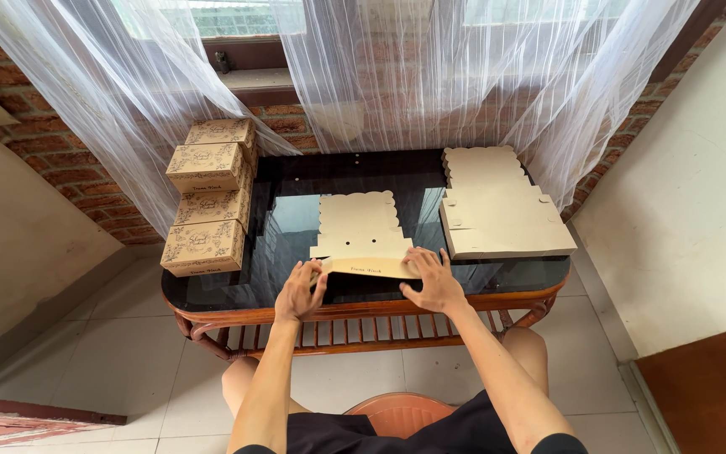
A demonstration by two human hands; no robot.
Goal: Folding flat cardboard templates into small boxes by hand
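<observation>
Left hand: the left hand [300, 292] lies palm down on the near left corner of the flat cardboard box blank [361, 235], fingers spread and pressing on its folded near flap; nothing is pinched.
Right hand: the right hand [435, 282] rests the same way on the near right corner of that flap, fingers spread flat.
Box blank: unfolded, pale tan, with scalloped far edges; it lies in the middle of the table, near the front edge. The near flap looks turned up a little, though the angle makes this hard to judge.
Table: a dark glass-topped table [296, 181] on a wooden frame.
Right side: a stack of flat box blanks [497, 206], just beside the one in hand.
Left side: four folded cardboard boxes [209, 197] in a row running near to far, well apart from the hands.
Far side: sheer white curtains [397, 76] over a brick wall.
</observation>
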